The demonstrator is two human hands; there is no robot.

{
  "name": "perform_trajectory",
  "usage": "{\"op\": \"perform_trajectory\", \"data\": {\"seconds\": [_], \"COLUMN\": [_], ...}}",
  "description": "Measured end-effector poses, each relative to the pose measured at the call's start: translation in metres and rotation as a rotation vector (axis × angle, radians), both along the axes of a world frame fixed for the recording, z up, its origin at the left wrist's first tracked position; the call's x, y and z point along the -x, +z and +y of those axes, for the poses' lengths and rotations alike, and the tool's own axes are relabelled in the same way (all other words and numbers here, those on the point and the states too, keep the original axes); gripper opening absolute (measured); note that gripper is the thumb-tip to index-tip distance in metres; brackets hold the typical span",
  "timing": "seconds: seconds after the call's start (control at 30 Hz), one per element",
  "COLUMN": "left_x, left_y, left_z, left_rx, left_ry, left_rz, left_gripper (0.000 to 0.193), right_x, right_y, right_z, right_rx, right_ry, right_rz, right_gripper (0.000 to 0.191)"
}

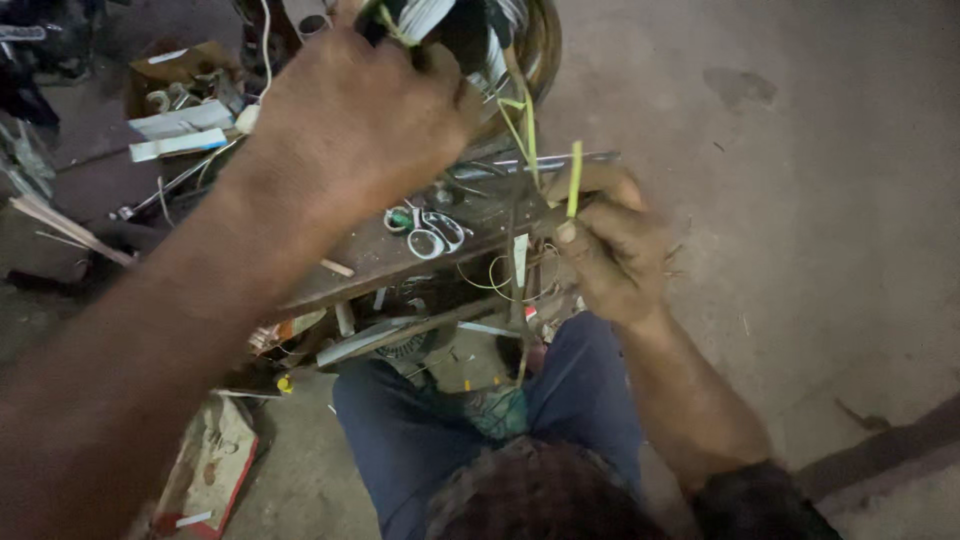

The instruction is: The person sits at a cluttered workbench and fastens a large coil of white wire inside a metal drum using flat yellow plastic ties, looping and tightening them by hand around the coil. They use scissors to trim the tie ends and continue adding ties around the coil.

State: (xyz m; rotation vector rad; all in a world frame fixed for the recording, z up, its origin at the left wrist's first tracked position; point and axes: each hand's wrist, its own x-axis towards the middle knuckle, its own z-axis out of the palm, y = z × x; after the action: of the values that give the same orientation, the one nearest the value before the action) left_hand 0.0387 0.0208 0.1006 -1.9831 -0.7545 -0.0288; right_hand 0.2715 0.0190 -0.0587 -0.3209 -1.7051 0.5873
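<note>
My left hand (pixel 355 115) is raised close to the camera and is closed around a dark bundle of wires (pixel 440 25) at the top of the view. The bundle sits inside a round brownish ring (pixel 545 50). My right hand (pixel 610 250) is lower and to the right, pinching a thin yellow-green strip (pixel 575 175) that stands upright between thumb and fingers. More yellow-green strands (pixel 522 125) run from the bundle down towards this hand. Both hands work over a worn wooden board (pixel 370 262).
White-handled scissors (pixel 432 233) lie on the board between my hands. A cardboard box (pixel 180 70) with white strips (pixel 178 132) stands at the left. A torn packet (pixel 212 470) lies on the concrete floor (pixel 800 200). My blue trousers (pixel 400 440) show below.
</note>
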Motion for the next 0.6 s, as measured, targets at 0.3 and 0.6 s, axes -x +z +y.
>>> {"op": "perform_trajectory", "data": {"seconds": [0.3, 0.6], "left_x": [-0.015, 0.006], "left_y": [-0.025, -0.07], "left_z": [0.021, -0.006], "left_rx": [-0.022, -0.011], "left_ry": [0.168, -0.066], "left_rz": [-0.09, -0.462], "left_gripper": [0.01, 0.014], "right_x": [0.014, 0.006], "right_y": [-0.013, -0.001], "right_z": [-0.004, -0.003], "right_rx": [0.112, 0.104], "right_ry": [0.017, 0.036], "right_rz": [0.073, 0.063], "right_gripper": [0.021, 0.02]}}
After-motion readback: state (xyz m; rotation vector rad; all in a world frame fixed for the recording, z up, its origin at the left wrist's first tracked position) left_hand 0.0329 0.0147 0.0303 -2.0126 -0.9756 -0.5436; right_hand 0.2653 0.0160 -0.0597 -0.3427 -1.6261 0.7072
